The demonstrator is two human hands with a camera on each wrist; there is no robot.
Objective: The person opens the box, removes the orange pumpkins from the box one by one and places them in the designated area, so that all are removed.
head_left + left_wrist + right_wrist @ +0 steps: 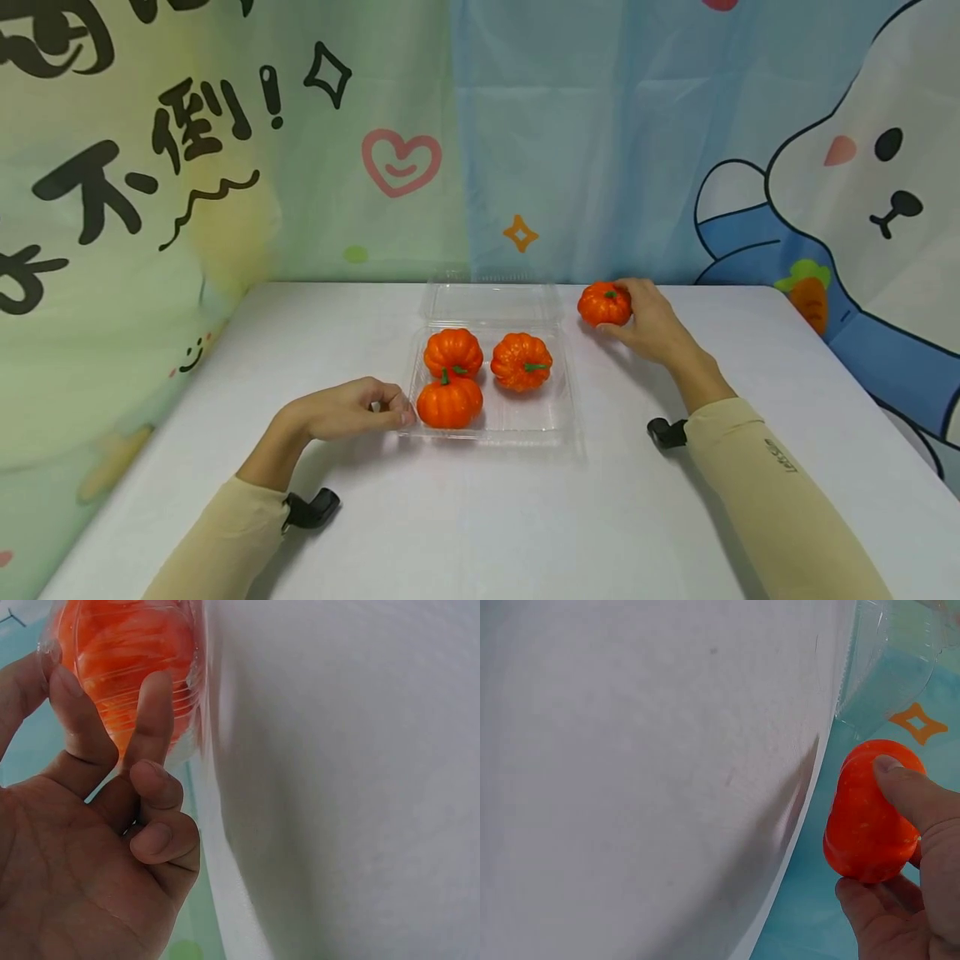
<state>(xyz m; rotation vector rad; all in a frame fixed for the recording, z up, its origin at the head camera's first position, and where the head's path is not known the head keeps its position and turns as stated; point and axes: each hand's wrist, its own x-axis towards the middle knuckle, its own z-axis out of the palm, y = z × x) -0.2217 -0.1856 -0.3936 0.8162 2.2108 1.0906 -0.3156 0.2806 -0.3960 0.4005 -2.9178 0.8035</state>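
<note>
Backdrop cloth (405, 242): printed, green to blue, beyond both hands.
Desk (465, 517): white, beneath both hands.
Sleeves (780, 492): beige, one behind each hand.
Clear container (517, 427): thin plastic tray, between the hands, nearer the left; three pumpkins inside. Risk, as judged: a tug on the rim could skid or tip so light a tray.
Lid (491, 302): clear, folded back on the tray's far side, left of the right hand. Risk: a knock from that hand or its load could swing it inward.
Left hand (345, 412): narrow; thumb and forefinger pinch the container's near left corner.
Right hand (652, 325): curled about one pumpkin, thumb on one side, fingers on the other.
Held pumpkin (602, 305): orange, in the right hand, apparently raised off the desk. Risk: a glossy skin under a loose fingertip grip could slip and roll.
Near pumpkin (450, 407): in the tray, just beside the left hand's fingertips.
Far pumpkin (453, 350): directly beyond that one, farther from the left hand.
Third pumpkin (522, 362): the tray's right part, toward the right hand. Risk: a bump from a neighbour could shift it.
</note>
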